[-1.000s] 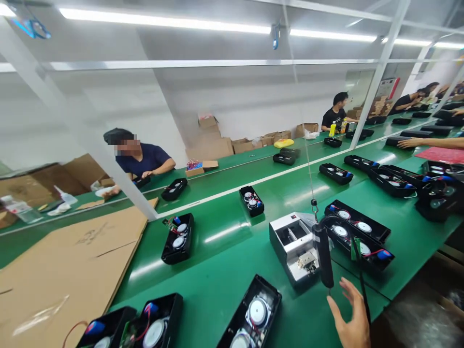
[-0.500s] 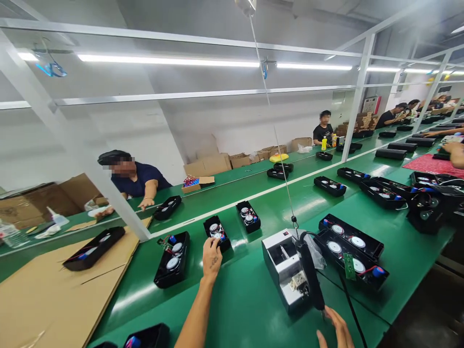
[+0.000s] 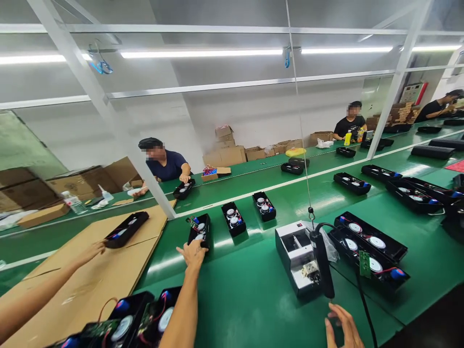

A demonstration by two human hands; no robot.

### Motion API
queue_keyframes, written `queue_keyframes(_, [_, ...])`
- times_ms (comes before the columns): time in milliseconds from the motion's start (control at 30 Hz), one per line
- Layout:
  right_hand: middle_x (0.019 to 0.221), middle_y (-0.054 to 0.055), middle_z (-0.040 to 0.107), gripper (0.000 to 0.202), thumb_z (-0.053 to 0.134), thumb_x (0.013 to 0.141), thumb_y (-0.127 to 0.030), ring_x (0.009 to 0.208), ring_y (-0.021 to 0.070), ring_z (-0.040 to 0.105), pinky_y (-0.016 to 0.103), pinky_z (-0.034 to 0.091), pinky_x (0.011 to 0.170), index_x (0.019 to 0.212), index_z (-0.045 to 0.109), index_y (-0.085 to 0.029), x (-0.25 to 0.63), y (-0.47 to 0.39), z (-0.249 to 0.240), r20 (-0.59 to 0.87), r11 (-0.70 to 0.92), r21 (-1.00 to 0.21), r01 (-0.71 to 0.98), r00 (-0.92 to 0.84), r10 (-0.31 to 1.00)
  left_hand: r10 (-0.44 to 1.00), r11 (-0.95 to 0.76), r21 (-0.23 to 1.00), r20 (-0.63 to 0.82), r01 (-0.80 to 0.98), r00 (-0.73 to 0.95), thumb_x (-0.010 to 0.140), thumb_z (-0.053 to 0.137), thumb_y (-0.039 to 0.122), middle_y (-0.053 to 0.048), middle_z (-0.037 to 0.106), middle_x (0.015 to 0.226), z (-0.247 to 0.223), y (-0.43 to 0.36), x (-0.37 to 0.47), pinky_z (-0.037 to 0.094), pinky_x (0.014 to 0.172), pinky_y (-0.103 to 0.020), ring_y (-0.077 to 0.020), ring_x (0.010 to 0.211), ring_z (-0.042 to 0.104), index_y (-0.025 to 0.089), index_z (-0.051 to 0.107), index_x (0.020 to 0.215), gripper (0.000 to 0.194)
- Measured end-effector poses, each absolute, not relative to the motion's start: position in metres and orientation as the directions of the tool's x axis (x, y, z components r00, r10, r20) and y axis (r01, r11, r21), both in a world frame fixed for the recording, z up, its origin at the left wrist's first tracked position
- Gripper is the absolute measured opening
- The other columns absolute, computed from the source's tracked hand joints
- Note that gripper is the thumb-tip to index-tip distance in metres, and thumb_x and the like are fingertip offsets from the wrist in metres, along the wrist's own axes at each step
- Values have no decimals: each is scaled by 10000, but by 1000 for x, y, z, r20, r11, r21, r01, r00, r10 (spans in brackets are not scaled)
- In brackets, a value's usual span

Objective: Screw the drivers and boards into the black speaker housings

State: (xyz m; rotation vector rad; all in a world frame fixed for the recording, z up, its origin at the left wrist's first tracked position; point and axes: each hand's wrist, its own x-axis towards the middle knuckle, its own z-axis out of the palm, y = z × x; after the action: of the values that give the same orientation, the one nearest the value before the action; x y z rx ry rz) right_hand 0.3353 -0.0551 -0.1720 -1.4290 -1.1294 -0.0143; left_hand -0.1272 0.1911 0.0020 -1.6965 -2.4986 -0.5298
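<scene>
My left hand (image 3: 194,252) is at the near end of a black speaker case (image 3: 203,233), fingers over its wall and thumb out to the left. Inside that case are white-backed round speakers, a blue part and a green circuit board. Close below the tip of a hanging black electric screwdriver (image 3: 322,266), my right hand (image 3: 344,327) is open with fingers curled apart, holding nothing. A white and black screw feeder box (image 3: 295,261) stands just behind the screwdriver. Two more speaker cases, the middle one (image 3: 234,219) and the right one (image 3: 264,206), lie beyond my left hand.
At left, a co-worker's hand (image 3: 92,252) touches a case (image 3: 126,231) on cardboard (image 3: 83,290). Cases with wiring (image 3: 126,324) sit at lower left; others (image 3: 373,241) lie right of the feeder. Another person (image 3: 165,162) works across the line. A metal post (image 3: 159,191) rises there.
My left hand has moved from the middle case to the left one. My right hand is now slightly apart from the screwdriver tip. The view has turned left, and a co-worker's arm has appeared.
</scene>
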Motion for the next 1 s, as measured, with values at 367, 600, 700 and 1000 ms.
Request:
queue_keyframes(367, [1058, 168, 832, 728, 704, 848, -845, 884, 306, 804, 422, 661, 795, 1116, 816, -178, 250, -50, -87, -51, -52, -992, -115, -13, 999, 929, -141, 389, 369, 910, -13, 819, 800, 610, -71, 781, 1107, -3, 38, -60, 642, 943, -436, -301, 1068, 758, 242, 765, 1057, 440])
queue_keyframes(600, [1364, 132, 767, 791, 762, 832, -725, 1266, 341, 700, 465, 579, 1034, 1414, 727, -191, 214, -15, -37, -132, -176, -983, -49, -474, 871, 663, -627, 157, 621, 763, 418, 791, 868, 381, -25, 721, 846, -53, -79, 19, 681, 954, -530, -258, 829, 742, 268, 733, 974, 254])
queue_keyframes(700, [1228, 63, 828, 628, 836, 786, -401, 1134, 298, 741, 380, 580, 987, 1374, 756, -196, 221, -11, -28, -154, -78, -985, 156, -558, 815, 665, -668, 225, 609, 709, 433, 862, 822, 318, -3, 713, 811, -50, -104, 32, 675, 1017, -505, -243, 902, 763, 277, 744, 996, 161])
queue_keyframes(1000, [1040, 36, 885, 606, 744, 686, -76, 923, 216, 795, 231, 551, 760, 1269, 847, -202, 222, 50, 17, -439, 408, -690, 598, -794, 422, 743, -509, 393, 650, 766, 160, 1039, 672, 232, 12, 768, 955, 4, -126, -29, 631, 1049, -326, -166, 1056, 764, 272, 762, 1132, 135])
